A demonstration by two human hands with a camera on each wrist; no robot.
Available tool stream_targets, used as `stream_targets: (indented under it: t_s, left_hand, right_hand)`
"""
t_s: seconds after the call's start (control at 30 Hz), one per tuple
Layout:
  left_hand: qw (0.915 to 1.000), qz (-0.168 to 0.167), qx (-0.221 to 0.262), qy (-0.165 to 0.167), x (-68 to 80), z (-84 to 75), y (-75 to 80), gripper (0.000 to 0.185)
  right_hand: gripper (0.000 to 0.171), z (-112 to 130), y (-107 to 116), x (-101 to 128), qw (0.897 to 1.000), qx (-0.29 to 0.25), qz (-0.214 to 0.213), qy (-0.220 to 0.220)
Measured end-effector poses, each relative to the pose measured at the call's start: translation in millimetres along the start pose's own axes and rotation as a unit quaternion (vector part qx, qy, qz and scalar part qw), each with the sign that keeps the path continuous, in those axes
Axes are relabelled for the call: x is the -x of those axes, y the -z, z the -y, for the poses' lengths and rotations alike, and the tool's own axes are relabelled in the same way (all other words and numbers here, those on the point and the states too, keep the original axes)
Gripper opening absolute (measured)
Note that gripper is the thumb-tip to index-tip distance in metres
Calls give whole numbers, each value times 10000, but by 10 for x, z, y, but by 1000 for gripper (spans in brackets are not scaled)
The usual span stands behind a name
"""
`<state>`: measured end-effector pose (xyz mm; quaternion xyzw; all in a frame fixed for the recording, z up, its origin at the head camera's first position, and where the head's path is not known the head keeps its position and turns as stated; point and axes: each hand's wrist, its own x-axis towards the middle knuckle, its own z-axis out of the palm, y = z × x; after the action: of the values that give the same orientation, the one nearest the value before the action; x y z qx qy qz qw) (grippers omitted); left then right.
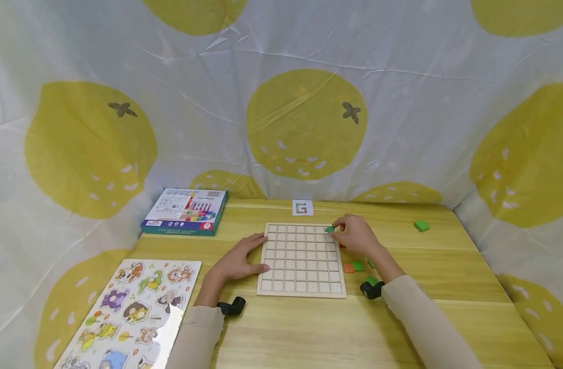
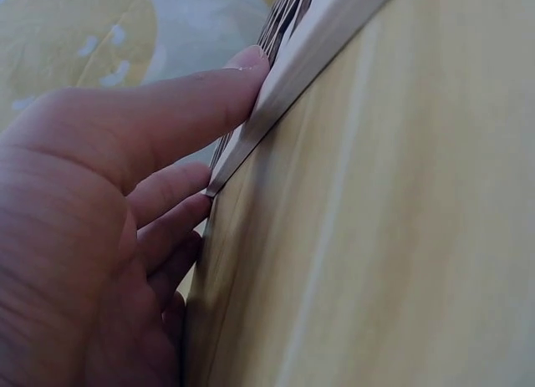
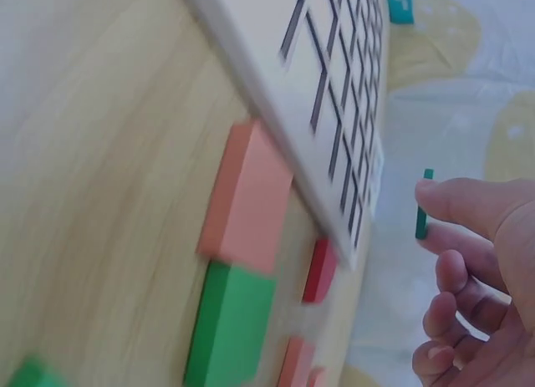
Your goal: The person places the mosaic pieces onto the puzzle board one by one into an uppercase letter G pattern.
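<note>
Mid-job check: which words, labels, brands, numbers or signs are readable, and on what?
"G": shape in coloured squares on the small card.
"FIVE SETS OF": seemingly, on the box, front side; what follows is too blurred.
Box top: remaining print too small to read.

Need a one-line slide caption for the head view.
Left hand touching a grid board, right hand pinching a green tile at the board's far right corner.

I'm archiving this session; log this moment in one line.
left hand: touches pale square wooden grid board | right hand: pinches flat green tile
</note>
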<state>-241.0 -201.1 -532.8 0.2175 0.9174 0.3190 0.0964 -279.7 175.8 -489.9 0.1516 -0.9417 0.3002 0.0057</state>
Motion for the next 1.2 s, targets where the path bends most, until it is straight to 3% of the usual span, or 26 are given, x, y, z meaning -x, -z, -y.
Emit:
stream_targets:
  t_s: [0.4,1.2]
  left_hand:
    - [10000,-6,62,-53,10,-14,-2,87]
    - [9999,-22,126,9,0,-13,11,86]
  right_hand:
    - [22,287,-266,-192,9988,-215,237,369]
    - [21,668,-713,-486,9969,-346,499,495]
